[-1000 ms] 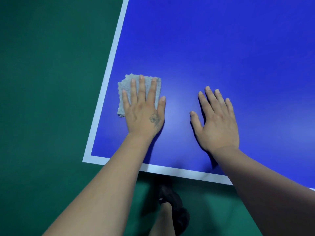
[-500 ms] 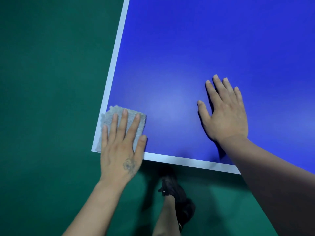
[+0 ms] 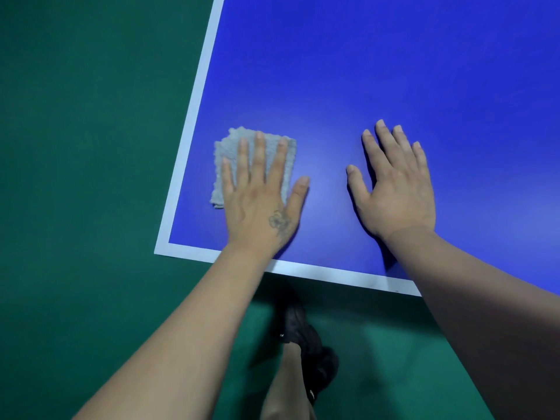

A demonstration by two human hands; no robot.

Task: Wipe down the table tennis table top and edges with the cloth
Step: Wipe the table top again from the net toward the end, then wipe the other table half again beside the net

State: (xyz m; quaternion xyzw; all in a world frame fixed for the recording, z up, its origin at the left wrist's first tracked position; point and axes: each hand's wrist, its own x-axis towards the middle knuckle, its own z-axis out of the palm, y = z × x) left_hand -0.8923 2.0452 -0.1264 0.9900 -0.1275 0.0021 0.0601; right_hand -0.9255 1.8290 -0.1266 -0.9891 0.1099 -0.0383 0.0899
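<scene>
Now both hands, left hand (image 3: 260, 204) on the cloth (image 3: 233, 153), press flat-fingered on the blue table (image 3: 363, 71) above green floor (image 3: 75, 147).

The cloth (image 3: 230, 165) lies on the table (image 3: 378, 71) near its left corner, under the left hand (image 3: 257, 204). The right hand (image 3: 394, 189) rests to its right (apart). A shoe (image 3: 306, 338) stands on the floor (image 3: 75, 177) below the near edge.

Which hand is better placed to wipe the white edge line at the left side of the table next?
The left hand. Its straight fingers already press the cloth, which lies just beside the white edge line. The right hand lies flat on the blue table top, farther from that line and without the cloth.
</scene>
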